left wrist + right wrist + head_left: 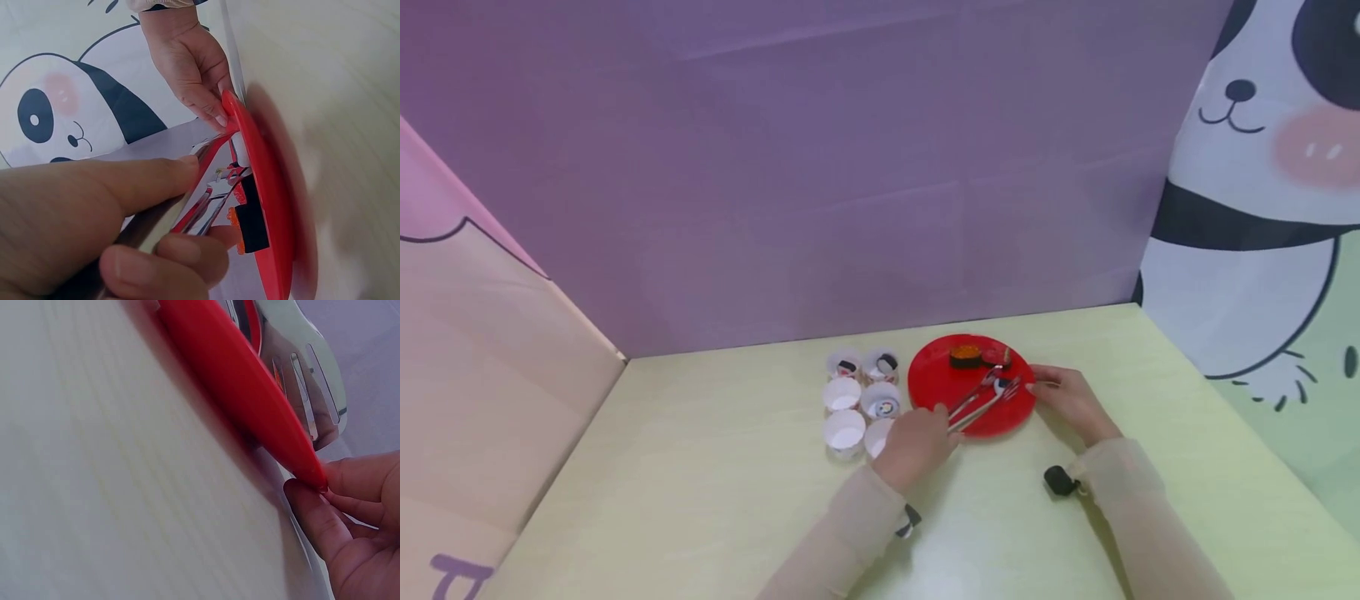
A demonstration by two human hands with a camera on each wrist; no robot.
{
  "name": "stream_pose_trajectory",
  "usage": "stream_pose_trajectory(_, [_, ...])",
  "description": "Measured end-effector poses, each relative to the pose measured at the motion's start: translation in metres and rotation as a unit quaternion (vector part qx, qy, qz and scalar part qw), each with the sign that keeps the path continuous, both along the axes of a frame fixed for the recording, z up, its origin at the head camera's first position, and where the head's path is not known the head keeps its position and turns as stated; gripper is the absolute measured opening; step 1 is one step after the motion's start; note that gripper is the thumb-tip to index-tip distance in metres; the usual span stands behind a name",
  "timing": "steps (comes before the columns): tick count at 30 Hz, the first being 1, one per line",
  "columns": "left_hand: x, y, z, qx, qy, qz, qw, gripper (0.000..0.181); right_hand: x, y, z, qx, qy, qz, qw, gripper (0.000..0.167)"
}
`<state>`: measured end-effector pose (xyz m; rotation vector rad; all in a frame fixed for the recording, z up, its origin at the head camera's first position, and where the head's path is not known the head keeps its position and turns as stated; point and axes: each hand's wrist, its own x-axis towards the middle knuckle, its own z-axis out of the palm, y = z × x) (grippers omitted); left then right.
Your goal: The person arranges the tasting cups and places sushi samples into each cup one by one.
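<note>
My left hand (917,446) grips a pair of metal tongs (979,412) with slotted ends, which reach over the red plate (936,387). Between or beside the tong ends lies a small white-and-black sushi piece (1001,384); whether it is clamped I cannot tell. At the plate's right edge, my right hand (1075,404) pinches the rim between thumb and fingers, seen closely in the right wrist view. Toward the back of the plate sit an orange-topped sushi piece (966,357) wrapped in black and a reddish sushi piece (995,358).
Left of the plate stand several white paper cups (844,429) in two columns. A black-and-white sushi piece (887,363) is in a back cup, and a round roll (885,407) in a middle one. Behind the table rises a purple backdrop (775,208).
</note>
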<state>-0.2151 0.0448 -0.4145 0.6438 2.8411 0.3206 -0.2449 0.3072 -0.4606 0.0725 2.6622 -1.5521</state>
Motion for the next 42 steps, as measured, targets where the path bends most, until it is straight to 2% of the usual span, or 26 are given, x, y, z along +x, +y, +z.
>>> stream_pose_trajectory(6, [0.0,-0.002,0.003,0.008,-0.005,0.0,1.0,0.036,-0.001,0.001,0.001,-0.003,-0.01,-0.005,0.9999,0.047])
stream_pose_trajectory(18, [-0.003,-0.009,0.011,0.025,-0.005,-0.007,0.9996,0.032,-0.001,0.0,0.005,-0.005,0.004,-0.007,1.0,0.045])
stream_pose_trajectory(28, [0.001,-0.023,0.023,0.042,-0.005,0.011,0.999,0.03,-0.001,-0.003,0.005,-0.014,-0.001,-0.001,0.9999,0.046])
stream_pose_trajectory(34, [0.002,-0.037,0.028,0.04,0.012,0.013,0.999,0.032,0.0,-0.002,0.003,-0.015,0.009,-0.002,0.9998,0.045])
stream_pose_trajectory(38, [0.003,-0.048,0.029,0.034,0.024,0.017,0.999,0.034,-0.001,-0.002,0.002,-0.012,-0.003,-0.006,0.9999,0.046])
stream_pose_trajectory(42, [0.004,-0.058,0.029,0.037,0.052,0.011,0.9979,0.029,-0.001,-0.001,0.0,-0.002,0.006,-0.005,1.0,0.045])
